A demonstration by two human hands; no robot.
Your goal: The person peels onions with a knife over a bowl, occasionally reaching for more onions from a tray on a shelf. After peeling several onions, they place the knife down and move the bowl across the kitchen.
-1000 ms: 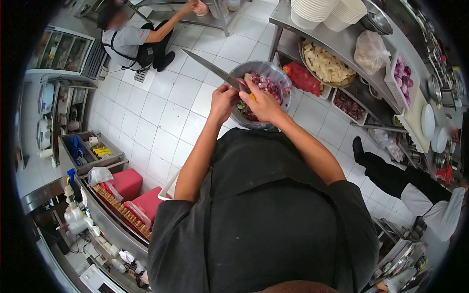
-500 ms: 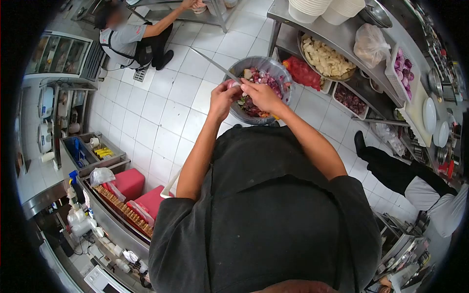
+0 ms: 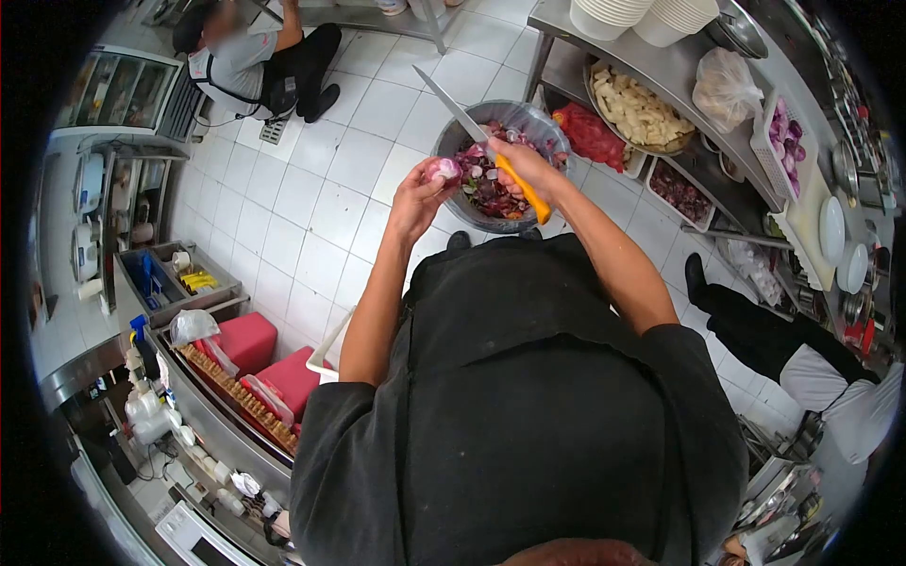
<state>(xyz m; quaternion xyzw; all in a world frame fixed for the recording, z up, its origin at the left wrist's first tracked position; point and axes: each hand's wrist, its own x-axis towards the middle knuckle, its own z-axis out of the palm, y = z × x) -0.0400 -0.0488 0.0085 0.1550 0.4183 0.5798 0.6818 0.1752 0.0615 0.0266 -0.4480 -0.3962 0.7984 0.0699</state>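
Note:
My left hand [image 3: 421,195] holds a purple-and-white onion [image 3: 443,170] by the left rim of a large lined bin [image 3: 451,203]. Closed round a knife is my right hand [image 3: 525,173]; the knife's yellow handle [image 3: 522,189] points down toward me and its long blade [image 3: 451,106] up and to the left. Blade and onion are apart. Purple onion skins and scraps [image 3: 491,193] lie inside the bin, below both hands.
A steel table [image 3: 604,52] at upper right bears stacked white tubs [image 3: 609,14] and a basket of purple onions [image 3: 785,146]. Beneath are a bowl of pale pieces [image 3: 642,108] and a red mesh sack [image 3: 590,137]. One person [image 3: 236,71] crouches upper left; another [image 3: 812,368] is at right.
My hands have moved apart. The knife has turned and lifted off the onion, so its yellow handle now shows. The crouching person has shifted left and drawn the arm in.

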